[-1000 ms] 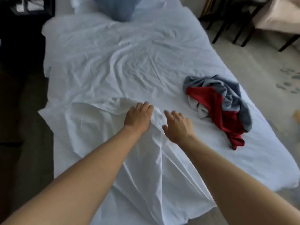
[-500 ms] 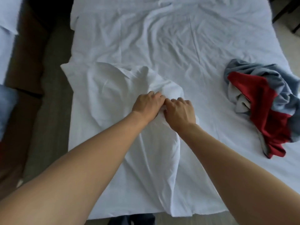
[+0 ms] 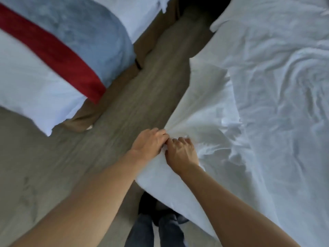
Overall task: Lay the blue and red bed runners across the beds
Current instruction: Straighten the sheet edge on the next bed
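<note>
A blue and red bed runner (image 3: 76, 50) lies spread across the left bed (image 3: 26, 90). On the right, a white sheet (image 3: 258, 86) covers the second bed in wrinkles. My left hand (image 3: 149, 143) and my right hand (image 3: 181, 154) sit side by side, both gripping a bunched corner of that white sheet at the bed's left edge, pulled out over the floor. The crumpled second runner is out of view.
A grey wood-look floor aisle (image 3: 133, 97) runs between the two beds. The left bed's brown base (image 3: 85, 114) shows under its cover. My legs and dark shoes (image 3: 160, 223) stand at the bottom centre.
The view swung left, so the crumpled runner left the frame and the left bed appeared. Both hands dragged the sheet corner toward the bed's left edge and keep gripping it.
</note>
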`<state>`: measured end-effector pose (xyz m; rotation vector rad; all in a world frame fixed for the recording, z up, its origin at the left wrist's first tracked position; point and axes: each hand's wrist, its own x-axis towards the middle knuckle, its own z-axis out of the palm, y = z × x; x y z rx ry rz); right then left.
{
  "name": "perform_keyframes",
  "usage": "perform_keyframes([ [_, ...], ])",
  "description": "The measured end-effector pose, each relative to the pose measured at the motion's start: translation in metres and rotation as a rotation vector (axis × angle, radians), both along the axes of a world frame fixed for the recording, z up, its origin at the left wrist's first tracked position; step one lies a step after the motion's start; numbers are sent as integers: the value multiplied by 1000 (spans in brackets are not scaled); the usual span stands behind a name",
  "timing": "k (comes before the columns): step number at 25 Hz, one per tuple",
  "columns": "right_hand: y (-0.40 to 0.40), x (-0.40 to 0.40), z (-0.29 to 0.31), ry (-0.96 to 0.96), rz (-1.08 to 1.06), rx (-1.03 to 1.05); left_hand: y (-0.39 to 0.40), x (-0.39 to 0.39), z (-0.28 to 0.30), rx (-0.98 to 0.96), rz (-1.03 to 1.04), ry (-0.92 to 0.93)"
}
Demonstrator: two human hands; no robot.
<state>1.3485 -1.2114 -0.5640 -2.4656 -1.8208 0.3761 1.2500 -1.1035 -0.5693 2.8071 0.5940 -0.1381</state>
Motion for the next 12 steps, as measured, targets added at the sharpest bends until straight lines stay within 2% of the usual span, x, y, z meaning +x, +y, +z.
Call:
perform_keyframes([
  [7, 20, -172, -46, 95, 288, -213, -8, -192, -44, -152, 239, 118],
  [12, 6, -239, -89, 26, 375, -390, -34, -254, -99, -271, 385, 98],
])
